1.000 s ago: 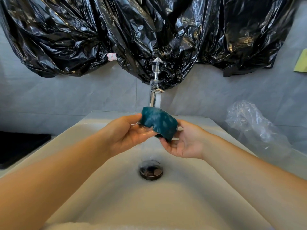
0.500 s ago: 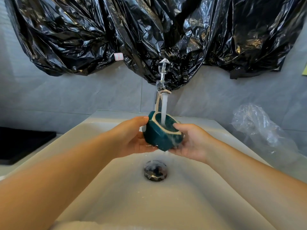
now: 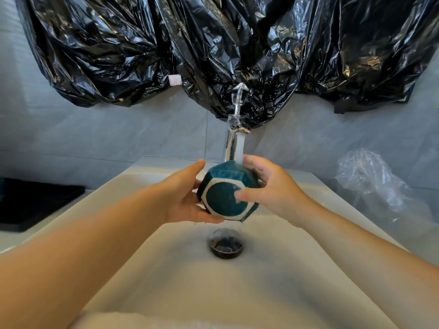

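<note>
two bare forearms reach in from the bottom corners over a white ceramic basin (image 3: 166, 281). the round dark drain (image 3: 225, 244) sits in the basin floor, wet, with water falling onto it from above.

just above the drain, both hands hold a teal faceted cup (image 3: 228, 174) in mid-air over the basin. the left hand (image 3: 185, 198) cradles it from the left and beneath, its fingers curled under the lower edge and one fingertip raised beside the upper left facet. the right hand (image 3: 273, 188) clasps it from the right, fingers wrapped over the top and back, thumb laid across the front. the cup is tipped on its side, so a white hexagonal face with a round teal centre looks toward the camera.

the cup's top edge is right under the chrome tap (image 3: 230, 146), and the water stream (image 3: 240, 148) strikes it there. the tap carries a clear crystal-cut handle (image 3: 240, 91).

to the left lies a flat black tray (image 3: 35, 203); to the right, a crumpled clear plastic bag (image 3: 375, 181). behind is a grey tiled wall (image 3: 95, 134), draped above with black plastic sheeting (image 3: 118, 55) bearing a small white label (image 3: 175, 80).
</note>
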The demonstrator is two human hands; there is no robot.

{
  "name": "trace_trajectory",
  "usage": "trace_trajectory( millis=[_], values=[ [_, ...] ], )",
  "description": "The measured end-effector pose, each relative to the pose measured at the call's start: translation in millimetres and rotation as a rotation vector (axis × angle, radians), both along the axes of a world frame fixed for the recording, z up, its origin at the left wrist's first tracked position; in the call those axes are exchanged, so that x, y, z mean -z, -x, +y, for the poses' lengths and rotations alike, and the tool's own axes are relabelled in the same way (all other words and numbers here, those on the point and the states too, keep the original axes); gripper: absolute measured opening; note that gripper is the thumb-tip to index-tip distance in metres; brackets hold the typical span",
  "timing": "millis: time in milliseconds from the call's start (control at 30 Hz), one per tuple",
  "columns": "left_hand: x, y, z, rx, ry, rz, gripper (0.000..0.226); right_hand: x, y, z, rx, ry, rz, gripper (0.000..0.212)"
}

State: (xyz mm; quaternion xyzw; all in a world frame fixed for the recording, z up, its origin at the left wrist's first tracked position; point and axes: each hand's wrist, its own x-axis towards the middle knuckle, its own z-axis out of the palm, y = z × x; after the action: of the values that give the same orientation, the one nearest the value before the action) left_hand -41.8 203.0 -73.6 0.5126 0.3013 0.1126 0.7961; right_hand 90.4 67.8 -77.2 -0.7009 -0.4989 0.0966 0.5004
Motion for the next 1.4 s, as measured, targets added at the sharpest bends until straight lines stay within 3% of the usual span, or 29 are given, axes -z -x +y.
trace_trajectory(
  millis=[167,267,467,633,767,1000,1200,1300,1400],
  values=[
    [-5.7,2.7,-5.7,-0.094,-0.013,-0.066,0.032,-3.4,2.0,-2.6,-0.085,-0.014,-0.083,0.070],
    [-5.5,2.1,-8.2,-0.115,-0.072,-0.090,0.031,-0.5,-1.3,-2.5,-0.090,-0.017,0.034,0.076],
    [-8.4,0.0,-9.6,-0.164,-0.155,-0.219,0.048,-3.4,0.1,-2.6,-0.245,-0.010,0.685,0.068],
    [-7.8,-1.9,-8.6,-0.200,-0.241,-0.171,0.026,-10.0,3.8,-5.9,-0.270,-0.068,1.002,0.051],
    [-4.9,-3.7,-9.1,-0.190,-0.231,-0.171,0.017,-4.3,9.2,-3.3,-0.135,-0.053,0.928,0.028],
    [4.7,-6.6,-15.6,-0.008,0.040,0.029,0.028,-3.9,6.7,3.0,0.010,-0.108,0.759,0.034],
    [4.9,-8.5,-18.3,-0.087,-0.057,0.013,0.035,-9.5,1.9,4.3,0.024,-0.040,0.664,0.028],
    [6.6,-8.2,-20.1,-0.092,-0.065,0.028,0.037,-9.8,-1.5,3.4,0.157,0.020,0.401,0.029],
    [9.6,-8.6,-20.9,-0.090,-0.093,0.081,0.039,-19.8,-8.9,0.0,0.296,-0.091,0.106,0.032]
  ],
)
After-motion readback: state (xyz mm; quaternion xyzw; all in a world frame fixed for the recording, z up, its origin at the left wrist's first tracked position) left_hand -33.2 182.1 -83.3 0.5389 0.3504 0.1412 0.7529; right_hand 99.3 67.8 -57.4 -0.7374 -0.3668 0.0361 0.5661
